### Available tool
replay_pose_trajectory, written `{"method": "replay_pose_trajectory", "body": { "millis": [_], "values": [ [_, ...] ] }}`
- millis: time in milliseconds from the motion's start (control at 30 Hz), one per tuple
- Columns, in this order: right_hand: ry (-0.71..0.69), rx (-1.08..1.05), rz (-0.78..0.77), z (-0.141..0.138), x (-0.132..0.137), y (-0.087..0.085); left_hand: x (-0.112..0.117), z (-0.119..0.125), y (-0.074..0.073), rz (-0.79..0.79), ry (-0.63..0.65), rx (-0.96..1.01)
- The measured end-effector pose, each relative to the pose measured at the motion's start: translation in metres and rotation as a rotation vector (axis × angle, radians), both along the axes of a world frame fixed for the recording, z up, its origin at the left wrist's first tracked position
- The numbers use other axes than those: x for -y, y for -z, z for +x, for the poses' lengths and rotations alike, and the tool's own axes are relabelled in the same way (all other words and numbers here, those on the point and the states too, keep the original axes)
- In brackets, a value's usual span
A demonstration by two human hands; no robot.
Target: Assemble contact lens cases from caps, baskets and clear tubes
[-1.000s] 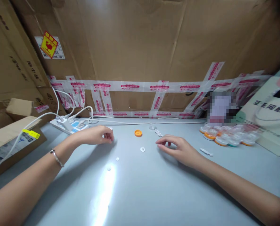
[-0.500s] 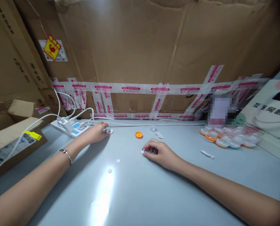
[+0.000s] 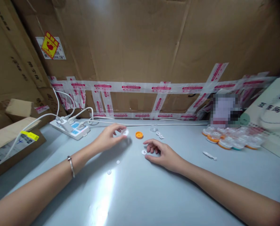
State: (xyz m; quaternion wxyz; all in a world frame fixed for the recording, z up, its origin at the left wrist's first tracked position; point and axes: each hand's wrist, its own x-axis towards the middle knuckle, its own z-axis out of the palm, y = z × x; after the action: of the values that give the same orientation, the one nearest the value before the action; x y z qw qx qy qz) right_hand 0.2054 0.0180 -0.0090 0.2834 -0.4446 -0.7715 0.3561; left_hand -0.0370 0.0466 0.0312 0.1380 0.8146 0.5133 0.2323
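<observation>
Between the thumb and fingers of my left hand [image 3: 110, 135] is a white round disc [image 3: 125, 132], raised off the table and slightly blurred. Just right of it lies an orange round cap [image 3: 139, 135], open side up. My right hand [image 3: 162, 154] rests on the table with thumb and forefinger apart. A small white disc with a dark mark [image 3: 144, 152] lies at its fingertips, not gripped. Behind that hand are several white pieces with dark dots [image 3: 160, 135] and a clear round part [image 3: 153, 128]. Two small pale discs [image 3: 118, 162] lie nearer me, left of centre.
A power strip [image 3: 70, 127] with white cables stands at the back left, beside an open carton [image 3: 14, 141]. Clear-topped round cases [image 3: 231, 139] with coloured bases cluster at the right. A small white tool [image 3: 210, 155] lies before them. Taped cardboard [image 3: 135, 56] walls the back.
My left hand has lifted the white round disc from beside the power strip and carried it right towards the orange cap. My right fingers have opened, leaving the small marked disc on the table.
</observation>
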Motion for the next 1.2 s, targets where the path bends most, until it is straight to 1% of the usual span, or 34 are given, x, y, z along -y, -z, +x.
{"method": "replay_pose_trajectory", "body": {
  "millis": [67,100,167,233,333,467,533,567,600,667,733,767,800,833,900,967,1000,1033,1100,1200],
  "values": [
    [-0.02,-0.031,-0.003,0.001,0.0,0.0,0.013,0.021,0.001,-0.01,0.128,0.134],
    [-0.032,-0.052,-0.001,0.001,0.0,0.001,0.019,0.03,0.003,-0.012,0.189,0.157],
    [-0.046,-0.094,-0.001,0.001,-0.001,0.002,0.025,0.044,0.006,-0.011,0.281,0.152],
    [-0.045,-0.126,-0.01,0.001,-0.001,0.004,0.026,0.051,0.01,-0.013,0.339,0.107],
    [-0.041,-0.148,-0.021,0.002,-0.001,0.006,0.023,0.054,0.015,-0.048,0.369,0.058],
    [-0.023,-0.102,0.021,0.003,-0.001,0.005,0.02,0.054,0.022,-0.073,0.357,0.033],
    [-0.011,-0.061,0.041,0.003,-0.001,0.004,0.02,0.054,0.023,-0.088,0.367,0.036],
    [-0.006,-0.047,0.047,0.003,-0.001,0.003,0.019,0.054,0.021,-0.091,0.372,0.047],
    [-0.004,-0.037,0.052,0.003,-0.001,0.002,0.018,0.052,0.017,-0.087,0.372,0.066],
    [0.005,-0.019,0.063,0.003,0.0,0.001,0.014,0.043,0.002,-0.054,0.333,0.109],
    [0.015,0.007,0.068,0.003,0.0,-0.001,0.006,0.024,-0.021,-0.015,0.206,0.085],
    [0.019,0.02,0.067,0.003,0.001,-0.001,0.001,0.01,-0.034,-0.007,0.133,0.039],
    [0.024,0.03,0.065,0.003,0.001,-0.001,-0.004,-0.005,-0.045,-0.038,0.084,-0.032],
    [0.027,0.037,0.061,0.003,0.0,-0.001,-0.009,-0.022,-0.055,-0.092,0.064,-0.13],
    [0.029,0.045,0.054,0.003,0.0,0.0,-0.018,-0.054,-0.066,-0.228,0.036,-0.334],
    [0.033,0.049,0.05,0.003,0.0,0.0,-0.022,-0.076,-0.067,-0.418,0.015,-0.507],
    [0.035,0.051,0.05,0.002,0.0,0.001,-0.022,-0.082,-0.065,-0.526,0.021,-0.563],
    [0.038,0.051,0.052,0.002,0.0,0.001,-0.022,-0.084,-0.062,-0.602,0.026,-0.609],
    [0.041,0.05,0.056,0.002,0.0,0.001,-0.019,-0.078,-0.056,-0.691,0.038,-0.678],
    [0.041,0.047,0.064,0.001,0.0,0.001,-0.012,-0.059,-0.051,-0.705,0.033,-0.778]
  ]
}}
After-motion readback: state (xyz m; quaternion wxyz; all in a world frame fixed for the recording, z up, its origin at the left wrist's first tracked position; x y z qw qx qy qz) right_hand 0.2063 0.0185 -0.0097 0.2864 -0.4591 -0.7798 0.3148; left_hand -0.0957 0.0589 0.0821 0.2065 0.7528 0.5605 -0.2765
